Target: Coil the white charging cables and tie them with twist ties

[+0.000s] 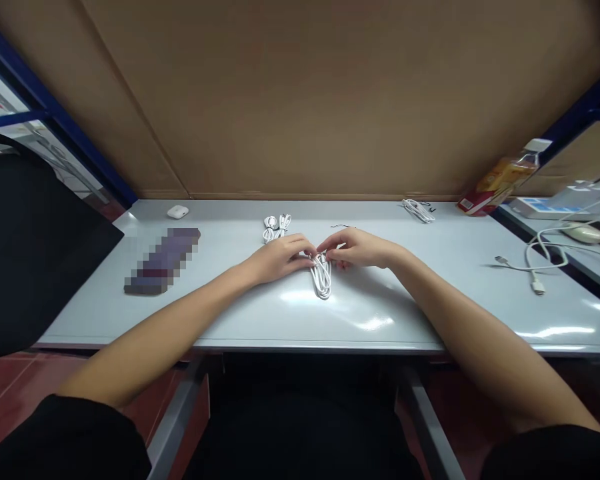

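Note:
A looped white charging cable (323, 280) lies on the desk in front of me, its coils toward my body. My left hand (283, 257) pinches the far end of the bundle from the left, fingers closed. From the right, my right hand (359, 248) has thumb and fingertips closed at that same end; the exact grip is partly hidden by the fingers. Just beyond my left hand sits another white cable bundle (276, 228) with a dark tie around it. A thin black tie (341, 226) lies behind my right hand.
At the back right are a coiled white cable (419, 210) and a leaning drink bottle (503, 180). A loose white cable (545, 267) hangs across the right edge near a mouse (584, 232). On the left lie a white earbud case (178, 211) and a pixelated dark object (163, 263).

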Demonstrator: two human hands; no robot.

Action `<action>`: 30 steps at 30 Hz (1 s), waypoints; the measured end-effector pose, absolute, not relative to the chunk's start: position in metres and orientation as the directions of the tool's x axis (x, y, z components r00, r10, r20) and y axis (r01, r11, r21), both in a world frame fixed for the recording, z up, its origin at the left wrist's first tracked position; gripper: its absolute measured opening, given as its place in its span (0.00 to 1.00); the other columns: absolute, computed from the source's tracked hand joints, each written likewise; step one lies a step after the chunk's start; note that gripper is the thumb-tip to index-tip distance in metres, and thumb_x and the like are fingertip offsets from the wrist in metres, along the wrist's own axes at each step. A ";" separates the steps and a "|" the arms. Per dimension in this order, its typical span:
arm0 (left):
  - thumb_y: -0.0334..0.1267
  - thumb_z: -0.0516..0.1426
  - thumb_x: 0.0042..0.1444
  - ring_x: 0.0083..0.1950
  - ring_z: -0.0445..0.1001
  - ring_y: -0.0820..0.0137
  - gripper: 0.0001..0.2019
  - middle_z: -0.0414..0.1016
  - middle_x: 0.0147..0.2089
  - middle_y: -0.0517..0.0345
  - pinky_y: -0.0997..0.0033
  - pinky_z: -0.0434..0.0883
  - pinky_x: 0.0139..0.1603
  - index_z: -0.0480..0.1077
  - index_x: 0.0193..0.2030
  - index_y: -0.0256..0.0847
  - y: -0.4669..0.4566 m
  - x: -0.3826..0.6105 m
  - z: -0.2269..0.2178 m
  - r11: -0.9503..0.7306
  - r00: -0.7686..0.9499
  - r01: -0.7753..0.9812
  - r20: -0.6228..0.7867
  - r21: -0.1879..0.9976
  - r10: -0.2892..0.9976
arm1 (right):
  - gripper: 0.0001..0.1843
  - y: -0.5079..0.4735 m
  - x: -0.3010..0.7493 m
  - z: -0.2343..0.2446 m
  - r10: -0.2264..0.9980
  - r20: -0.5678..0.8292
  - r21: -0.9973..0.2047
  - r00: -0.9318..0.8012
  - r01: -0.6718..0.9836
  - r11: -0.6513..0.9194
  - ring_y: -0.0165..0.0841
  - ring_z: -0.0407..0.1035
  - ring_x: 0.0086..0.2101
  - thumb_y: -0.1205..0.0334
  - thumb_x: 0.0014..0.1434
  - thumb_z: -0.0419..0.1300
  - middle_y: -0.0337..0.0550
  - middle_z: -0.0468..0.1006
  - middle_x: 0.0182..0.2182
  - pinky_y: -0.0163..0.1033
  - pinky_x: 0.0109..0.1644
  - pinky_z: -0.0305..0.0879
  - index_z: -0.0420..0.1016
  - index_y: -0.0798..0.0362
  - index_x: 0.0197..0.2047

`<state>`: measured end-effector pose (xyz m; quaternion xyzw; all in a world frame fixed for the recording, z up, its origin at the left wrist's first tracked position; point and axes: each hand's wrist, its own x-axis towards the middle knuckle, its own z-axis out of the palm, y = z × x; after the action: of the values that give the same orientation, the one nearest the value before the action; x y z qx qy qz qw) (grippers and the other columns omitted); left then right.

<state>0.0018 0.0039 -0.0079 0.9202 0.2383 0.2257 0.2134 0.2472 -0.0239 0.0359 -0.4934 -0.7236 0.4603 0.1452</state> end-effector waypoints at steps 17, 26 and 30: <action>0.49 0.56 0.69 0.42 0.76 0.66 0.14 0.80 0.43 0.53 0.66 0.71 0.45 0.75 0.45 0.40 0.003 0.001 0.003 -0.593 0.746 0.293 0.209 0.750 0.633 | 0.18 -0.020 0.257 0.033 0.808 -0.181 -0.831 -0.560 0.527 0.179 0.32 0.72 0.30 0.50 0.49 0.75 0.39 0.81 0.29 0.37 0.34 0.65 0.79 0.52 0.36; 0.56 0.65 0.61 0.40 0.78 0.68 0.22 0.79 0.38 0.51 0.70 0.70 0.35 0.78 0.51 0.39 0.017 -0.024 0.028 -0.217 0.525 -0.054 0.212 0.975 0.824 | 0.17 -0.016 0.286 0.051 0.859 -0.114 -0.987 -0.499 0.152 -0.042 0.29 0.72 0.31 0.52 0.52 0.77 0.43 0.82 0.35 0.39 0.40 0.71 0.79 0.53 0.38; 0.53 0.66 0.61 0.43 0.78 0.68 0.19 0.77 0.40 0.53 0.72 0.70 0.33 0.77 0.49 0.41 0.021 -0.025 0.031 -0.135 0.421 -0.141 0.183 0.981 0.888 | 0.18 -0.014 0.291 0.051 0.886 -0.121 -0.988 -0.448 0.139 -0.065 0.27 0.69 0.28 0.48 0.57 0.73 0.42 0.78 0.36 0.38 0.34 0.70 0.82 0.51 0.44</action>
<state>-0.0252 0.0214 0.0308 0.6099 0.3061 0.4423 0.5819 0.2912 -0.0141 0.0510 -0.4215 -0.6077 0.5956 0.3137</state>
